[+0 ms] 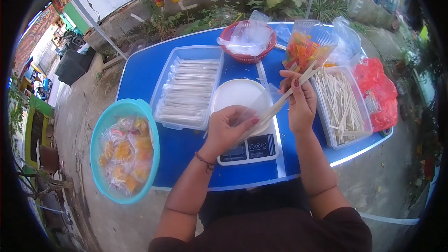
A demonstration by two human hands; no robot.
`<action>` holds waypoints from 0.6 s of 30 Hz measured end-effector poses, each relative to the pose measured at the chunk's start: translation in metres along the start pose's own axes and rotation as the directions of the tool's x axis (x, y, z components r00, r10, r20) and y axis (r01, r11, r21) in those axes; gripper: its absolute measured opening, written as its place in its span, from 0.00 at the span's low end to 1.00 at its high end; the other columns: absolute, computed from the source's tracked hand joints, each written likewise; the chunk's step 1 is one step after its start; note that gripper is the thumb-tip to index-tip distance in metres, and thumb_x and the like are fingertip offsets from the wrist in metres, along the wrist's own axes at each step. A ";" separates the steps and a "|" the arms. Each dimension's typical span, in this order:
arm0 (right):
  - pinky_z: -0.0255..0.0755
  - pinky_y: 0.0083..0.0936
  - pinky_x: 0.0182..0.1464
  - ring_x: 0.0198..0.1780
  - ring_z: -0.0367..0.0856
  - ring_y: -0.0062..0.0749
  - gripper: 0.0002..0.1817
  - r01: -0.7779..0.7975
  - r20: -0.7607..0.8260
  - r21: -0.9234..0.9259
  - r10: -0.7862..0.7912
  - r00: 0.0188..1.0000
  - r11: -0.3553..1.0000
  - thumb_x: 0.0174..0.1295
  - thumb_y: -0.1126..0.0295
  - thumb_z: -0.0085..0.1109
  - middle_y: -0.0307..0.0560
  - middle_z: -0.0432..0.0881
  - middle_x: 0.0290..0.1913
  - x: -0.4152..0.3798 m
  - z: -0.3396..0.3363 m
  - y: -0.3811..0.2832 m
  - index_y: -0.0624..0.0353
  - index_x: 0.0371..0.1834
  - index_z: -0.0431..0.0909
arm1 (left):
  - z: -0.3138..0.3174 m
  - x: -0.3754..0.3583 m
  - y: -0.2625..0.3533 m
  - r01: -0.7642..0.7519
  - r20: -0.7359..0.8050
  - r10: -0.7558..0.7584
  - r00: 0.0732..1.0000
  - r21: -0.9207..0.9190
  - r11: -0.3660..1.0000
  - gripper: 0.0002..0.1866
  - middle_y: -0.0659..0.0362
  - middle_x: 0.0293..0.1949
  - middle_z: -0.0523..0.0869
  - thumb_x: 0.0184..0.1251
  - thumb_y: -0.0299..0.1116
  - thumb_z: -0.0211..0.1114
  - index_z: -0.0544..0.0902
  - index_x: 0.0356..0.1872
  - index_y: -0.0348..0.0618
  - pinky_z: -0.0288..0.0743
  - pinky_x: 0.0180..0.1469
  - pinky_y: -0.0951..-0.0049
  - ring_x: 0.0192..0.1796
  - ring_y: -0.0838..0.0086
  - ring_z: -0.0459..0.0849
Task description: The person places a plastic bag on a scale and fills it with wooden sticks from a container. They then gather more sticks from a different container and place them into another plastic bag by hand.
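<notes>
The left hand (228,128) is pinching a thin clear bag (254,109) over the scale (247,147), and the right hand (301,105) is sliding a bunch of sticks (284,100) into it. Many filled packs (186,91) are lying in the tray to the left, but lots of loose sticks (340,107) are waiting on the right of the blue desk (140,77).

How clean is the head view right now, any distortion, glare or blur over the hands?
Head view: strong fisheye, black corners, blue table edges bowed; even daylight, soft shadows; left hand and right hand sharp; clear sleeve hard to see through sheen.
</notes>
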State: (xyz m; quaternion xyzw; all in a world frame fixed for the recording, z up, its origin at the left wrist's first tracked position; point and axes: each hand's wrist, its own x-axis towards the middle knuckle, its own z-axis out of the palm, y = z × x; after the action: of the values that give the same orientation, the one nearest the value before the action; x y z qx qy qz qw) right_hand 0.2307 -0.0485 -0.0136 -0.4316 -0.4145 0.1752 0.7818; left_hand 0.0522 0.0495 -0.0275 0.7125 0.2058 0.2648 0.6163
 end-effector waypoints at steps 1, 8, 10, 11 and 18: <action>0.66 0.19 0.47 0.41 0.75 0.20 0.18 -0.007 0.049 -0.019 0.008 0.999 1.000 0.76 0.66 0.45 0.41 0.80 0.36 0.000 -0.001 0.000 0.69 0.58 0.75 | 0.000 0.000 0.000 0.012 0.000 -0.012 1.000 -0.010 1.000 0.13 0.56 0.39 0.90 0.61 0.33 0.74 0.87 0.43 0.36 0.78 0.47 0.77 0.41 0.78 0.86; 0.71 0.16 0.48 0.42 0.75 0.16 0.21 -0.030 -0.115 -0.089 0.019 0.993 0.996 0.70 0.76 0.55 0.40 0.79 0.37 0.002 0.011 0.004 0.66 0.65 0.70 | 0.001 0.000 0.001 0.018 -0.009 -0.019 1.000 -0.042 0.999 0.13 0.56 0.39 0.90 0.61 0.33 0.73 0.87 0.43 0.36 0.78 0.47 0.77 0.40 0.78 0.86; 0.71 0.15 0.48 0.41 0.76 0.15 0.22 0.002 -0.120 -0.072 -0.010 0.993 0.997 0.69 0.78 0.57 0.40 0.79 0.37 0.004 0.013 -0.002 0.65 0.66 0.70 | 0.001 0.001 -0.001 -0.024 -0.008 0.025 1.000 0.018 1.000 0.12 0.55 0.38 0.90 0.62 0.28 0.72 0.85 0.44 0.34 0.81 0.45 0.78 0.40 0.78 0.87; 0.72 0.14 0.48 0.40 0.76 0.15 0.23 0.014 -0.117 -0.069 -0.022 0.993 0.998 0.68 0.78 0.58 0.40 0.79 0.37 0.004 0.014 -0.004 0.64 0.66 0.70 | 0.001 0.001 -0.001 -0.048 -0.006 0.048 0.999 0.047 0.998 0.12 0.54 0.38 0.89 0.62 0.25 0.72 0.85 0.44 0.33 0.83 0.44 0.79 0.40 0.77 0.88; 0.71 0.19 0.47 0.41 0.77 0.21 0.15 0.062 0.056 -0.243 -0.049 0.997 0.968 0.67 0.74 0.60 0.44 0.81 0.40 0.002 -0.001 0.007 0.63 0.56 0.78 | 0.000 0.001 0.000 -0.007 -0.063 0.004 0.998 -0.052 0.999 0.12 0.56 0.38 0.90 0.62 0.33 0.72 0.86 0.43 0.36 0.78 0.47 0.77 0.41 0.78 0.86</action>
State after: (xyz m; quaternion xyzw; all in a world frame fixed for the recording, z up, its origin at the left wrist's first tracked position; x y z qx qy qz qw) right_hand 0.2336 -0.0442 -0.0184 -0.5086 -0.4642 0.1115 0.7165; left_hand 0.0532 0.0500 -0.0275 0.6879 0.2164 0.2941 0.6272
